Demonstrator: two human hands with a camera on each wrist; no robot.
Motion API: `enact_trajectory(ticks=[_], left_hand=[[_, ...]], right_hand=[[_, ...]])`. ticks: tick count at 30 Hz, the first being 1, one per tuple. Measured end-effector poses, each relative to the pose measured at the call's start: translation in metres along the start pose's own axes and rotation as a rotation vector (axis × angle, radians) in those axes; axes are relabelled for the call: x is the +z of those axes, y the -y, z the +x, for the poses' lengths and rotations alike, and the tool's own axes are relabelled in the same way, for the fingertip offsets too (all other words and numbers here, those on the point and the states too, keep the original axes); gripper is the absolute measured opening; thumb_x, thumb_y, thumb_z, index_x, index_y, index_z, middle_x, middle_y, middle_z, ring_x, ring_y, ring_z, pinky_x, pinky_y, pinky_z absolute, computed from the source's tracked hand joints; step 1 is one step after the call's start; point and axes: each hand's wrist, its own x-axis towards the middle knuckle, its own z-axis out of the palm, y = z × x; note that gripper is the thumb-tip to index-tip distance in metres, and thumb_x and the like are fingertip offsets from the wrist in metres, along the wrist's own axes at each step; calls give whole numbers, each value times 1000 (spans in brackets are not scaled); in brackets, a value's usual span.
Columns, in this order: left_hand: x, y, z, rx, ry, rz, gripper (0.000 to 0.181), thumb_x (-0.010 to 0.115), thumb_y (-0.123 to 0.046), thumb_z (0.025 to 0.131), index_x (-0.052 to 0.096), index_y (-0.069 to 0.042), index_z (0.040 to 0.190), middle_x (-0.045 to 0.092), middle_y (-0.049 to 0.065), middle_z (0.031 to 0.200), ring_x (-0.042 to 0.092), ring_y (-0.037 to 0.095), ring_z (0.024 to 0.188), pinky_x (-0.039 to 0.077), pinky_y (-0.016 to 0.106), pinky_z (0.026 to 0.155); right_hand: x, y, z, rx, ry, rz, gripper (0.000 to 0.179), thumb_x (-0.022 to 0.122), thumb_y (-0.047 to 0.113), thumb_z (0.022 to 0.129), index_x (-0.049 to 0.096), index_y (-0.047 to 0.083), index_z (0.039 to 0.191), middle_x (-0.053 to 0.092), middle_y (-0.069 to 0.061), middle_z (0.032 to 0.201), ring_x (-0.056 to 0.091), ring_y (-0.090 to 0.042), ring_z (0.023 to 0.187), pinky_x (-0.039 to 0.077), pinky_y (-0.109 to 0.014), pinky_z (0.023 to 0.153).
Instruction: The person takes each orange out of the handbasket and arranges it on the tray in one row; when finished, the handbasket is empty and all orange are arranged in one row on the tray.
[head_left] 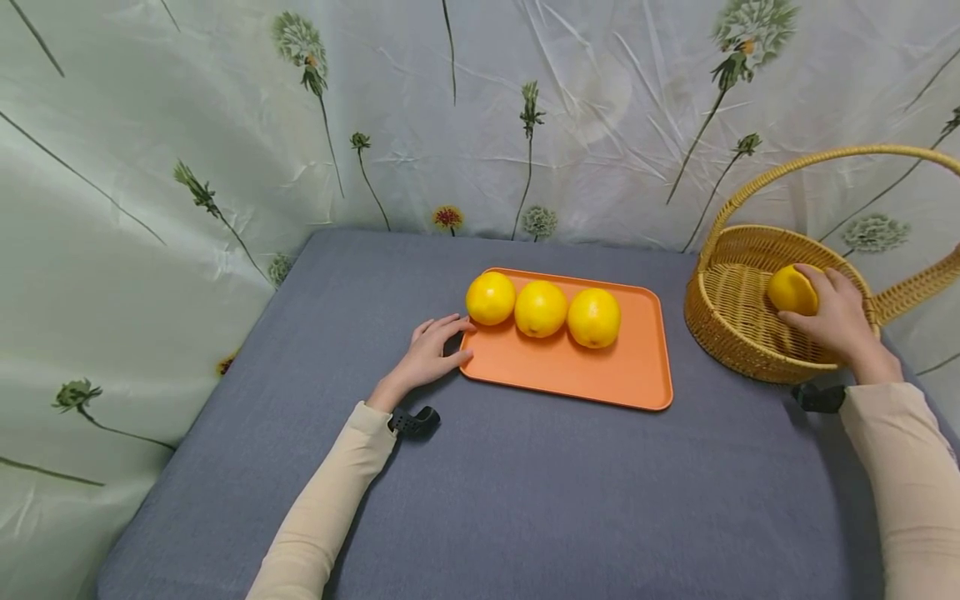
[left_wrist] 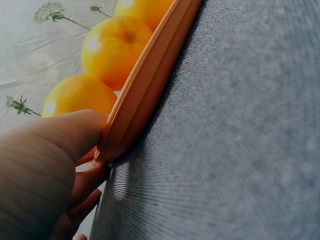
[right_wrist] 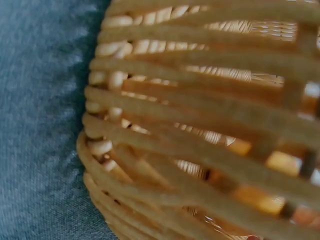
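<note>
In the head view, three oranges (head_left: 541,309) sit in a row on an orange tray (head_left: 577,372). My left hand (head_left: 427,356) holds the tray's left edge; the left wrist view puts the thumb at the rim and fingers (left_wrist: 89,186) round the corner. On the right, my right hand (head_left: 834,315) grips another orange (head_left: 792,290) inside a wicker basket (head_left: 738,346). In the right wrist view the basket's woven side (right_wrist: 165,145) fills most of the picture, and only patches of orange show through the gaps.
The basket's tall handle (head_left: 795,158) arches above its opening. Grey cloth (head_left: 540,492) covers the table. A curtain with a dandelion print (head_left: 420,125) hangs behind the table and along its left side.
</note>
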Motion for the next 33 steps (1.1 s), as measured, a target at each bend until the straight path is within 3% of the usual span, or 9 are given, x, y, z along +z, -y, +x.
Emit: enact_trajectory(ticks=[5, 13, 20, 29, 33], left_hand=[[0, 1, 0, -3, 0, -2, 43, 62, -28, 89, 55, -10, 128, 50, 11, 141, 33, 29, 140, 12, 55, 113], [0, 2, 1, -1, -5, -1, 44, 62, -28, 89, 55, -10, 128, 50, 11, 141, 33, 29, 140, 11, 55, 113], [0, 2, 1, -19, 12, 2, 44, 61, -29, 89, 55, -10, 128, 49, 10, 142, 32, 28, 141, 11, 55, 114], [2, 2, 1, -19, 13, 8, 44, 62, -29, 89, 55, -11, 128, 49, 10, 142, 32, 28, 141, 11, 55, 114], [1, 1, 1, -16, 11, 1, 44, 62, -28, 89, 55, -11, 128, 49, 10, 142, 32, 28, 141, 11, 54, 114]], right_hand=[[1, -2, 3, -1, -6, -46, 72, 56, 15, 88, 17, 0, 147, 4, -45, 144, 1, -62, 134, 5, -74, 100], [1, -1, 6, 17, -47, -109, 69, 58, 12, 85, 25, 1, 145, 14, -51, 130, 10, -68, 119, 12, -72, 87], [2, -1, 6, 73, -11, -127, 65, 58, 16, 88, 27, 1, 144, 14, -48, 124, 11, -65, 114, 17, -70, 78], [6, -3, 7, 36, -27, -68, 66, 59, 6, 83, 27, -6, 140, 4, -49, 136, 10, -69, 121, 17, -72, 87], [5, -4, 8, 48, -51, -116, 65, 61, 12, 83, 30, -2, 138, 14, -48, 134, 17, -69, 117, 20, -71, 86]])
